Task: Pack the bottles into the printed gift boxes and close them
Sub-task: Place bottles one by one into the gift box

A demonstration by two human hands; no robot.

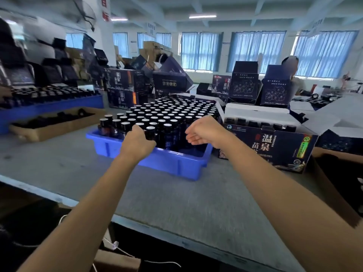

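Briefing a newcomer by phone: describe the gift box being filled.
Find the blue crate of bottles on the grey table. Just right of it stands a dark printed gift box. Alone among the printed boxes, it shows a row of bottle tops inside.

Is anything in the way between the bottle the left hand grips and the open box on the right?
Yes: the right hand hovers between the bottle and the gift box, and other bottles stand in the blue tray along that path.
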